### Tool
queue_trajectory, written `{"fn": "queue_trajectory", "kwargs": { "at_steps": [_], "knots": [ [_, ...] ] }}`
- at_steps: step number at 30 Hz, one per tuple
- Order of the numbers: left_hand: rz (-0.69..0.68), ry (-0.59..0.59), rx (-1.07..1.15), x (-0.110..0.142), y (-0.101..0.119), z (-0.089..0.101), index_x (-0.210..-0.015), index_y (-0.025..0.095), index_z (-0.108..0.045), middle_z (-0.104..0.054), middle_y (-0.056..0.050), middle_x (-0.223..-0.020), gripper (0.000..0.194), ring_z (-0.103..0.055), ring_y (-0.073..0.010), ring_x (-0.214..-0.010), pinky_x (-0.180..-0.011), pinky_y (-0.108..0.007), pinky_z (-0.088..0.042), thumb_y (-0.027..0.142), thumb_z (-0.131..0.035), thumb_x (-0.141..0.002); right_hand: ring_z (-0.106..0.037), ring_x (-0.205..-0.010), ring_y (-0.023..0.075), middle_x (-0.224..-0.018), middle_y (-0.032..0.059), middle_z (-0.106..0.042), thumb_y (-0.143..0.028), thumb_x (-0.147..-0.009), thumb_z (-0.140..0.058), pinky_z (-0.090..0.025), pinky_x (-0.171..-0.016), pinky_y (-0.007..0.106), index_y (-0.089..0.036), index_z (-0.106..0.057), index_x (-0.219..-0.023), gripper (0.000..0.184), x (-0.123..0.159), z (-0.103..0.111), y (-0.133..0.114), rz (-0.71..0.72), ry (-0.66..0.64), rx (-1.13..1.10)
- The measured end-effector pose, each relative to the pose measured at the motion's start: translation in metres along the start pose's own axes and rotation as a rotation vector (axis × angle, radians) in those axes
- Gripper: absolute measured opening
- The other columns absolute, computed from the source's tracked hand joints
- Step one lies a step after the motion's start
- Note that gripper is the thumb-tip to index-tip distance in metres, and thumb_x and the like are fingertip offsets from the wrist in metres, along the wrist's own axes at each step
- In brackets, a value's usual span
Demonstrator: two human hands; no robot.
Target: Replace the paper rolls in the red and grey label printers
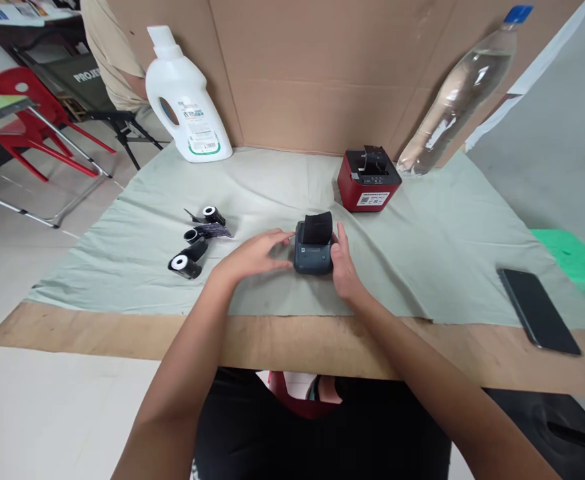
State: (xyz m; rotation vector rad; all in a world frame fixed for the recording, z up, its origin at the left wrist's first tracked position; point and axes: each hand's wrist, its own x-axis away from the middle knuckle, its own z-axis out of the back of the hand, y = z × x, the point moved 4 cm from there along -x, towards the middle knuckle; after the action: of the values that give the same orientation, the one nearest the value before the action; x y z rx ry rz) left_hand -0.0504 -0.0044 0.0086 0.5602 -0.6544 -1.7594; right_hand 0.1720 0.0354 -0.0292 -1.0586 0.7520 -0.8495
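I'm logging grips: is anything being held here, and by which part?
No closed grip shows: the right hand lies against the right side of the small black device; the left hand is open near its left edge.

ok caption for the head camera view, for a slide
Left hand and right hand at a small dark device on a pale cloth, black rolls to the left

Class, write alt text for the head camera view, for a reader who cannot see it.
Two bare hands, left and right, flank a small dark printer on a cloth-covered table. Black rolls lie to the left; behind stand a red printer, a white jug and a clear bottle.
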Motion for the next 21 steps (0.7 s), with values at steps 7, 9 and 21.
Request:
{"fn": "queue_trajectory", "kwargs": {
  "at_steps": [7,9,21],
  "knots": [
    [0.020,-0.064,-0.048,0.005,0.002,0.004,-0.146,0.031,-0.071,-0.072,-0.003,-0.100,0.050,-0.066,-0.0226,-0.087,-0.085,-0.036,-0.053,0.042,-0.062,-0.098,-0.011,-0.175,0.0232,-0.188,0.0042,-0.008,-0.086,-0.101,-0.027,-0.012,-0.144,0.048,-0.027,-0.005,-0.178,0.100,0.004,0.003,-0.006,-0.097,0.059,-0.054],
    [0.043,-0.062,-0.074,0.004,0.003,0.002,-0.146,0.030,-0.072,-0.073,-0.002,-0.094,0.050,-0.064,-0.0216,-0.081,-0.082,-0.035,-0.052,0.041,-0.061,-0.098,-0.010,-0.175,0.0248,-0.188,0.0052,-0.010,-0.084,-0.102,-0.029,-0.010,-0.144,0.052,-0.025,-0.006,-0.179,0.100,0.005,0.003,-0.007,-0.116,0.065,-0.009],
    [0.059,0.238,-0.216,-0.008,0.001,-0.003,-0.114,0.027,-0.085,-0.081,-0.005,-0.102,0.033,-0.069,-0.0222,-0.080,-0.077,-0.036,-0.050,0.031,-0.056,-0.097,-0.024,-0.172,0.0288,-0.183,0.0079,-0.029,-0.080,-0.104,-0.029,-0.017,-0.143,0.054,-0.023,-0.024,-0.177,0.093,0.002,0.009,-0.002,-0.115,0.079,0.086]
  ]
}}
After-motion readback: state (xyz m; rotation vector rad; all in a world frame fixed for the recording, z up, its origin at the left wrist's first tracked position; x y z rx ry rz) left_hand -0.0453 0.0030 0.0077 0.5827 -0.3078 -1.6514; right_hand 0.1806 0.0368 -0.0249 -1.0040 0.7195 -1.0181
